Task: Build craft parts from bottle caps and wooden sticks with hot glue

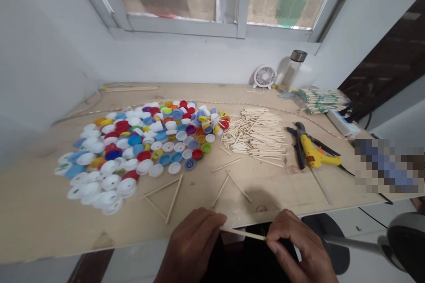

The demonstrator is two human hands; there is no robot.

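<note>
Just off the table's front edge, a thin wooden stick (244,233) spans the gap between my two hands. My left hand (195,243) is closed around its left end, the fingertips partly hidden behind the knuckles. At the other end, my right hand (295,243) pinches the tip between thumb and forefinger. Beyond the hands lie two sticks leaning together in an inverted V (228,181). To their left, three sticks form a triangle (175,199). A big pile of short wooden sticks (259,132) is spread farther back.
Many coloured bottle caps (133,141) cover the table's left half. On the right are a yellow glue gun (315,152), black-handled pliers (300,141), a power strip (343,123) and bagged sticks (323,99). A small fan (264,76) and a glass bottle (292,70) stand by the wall.
</note>
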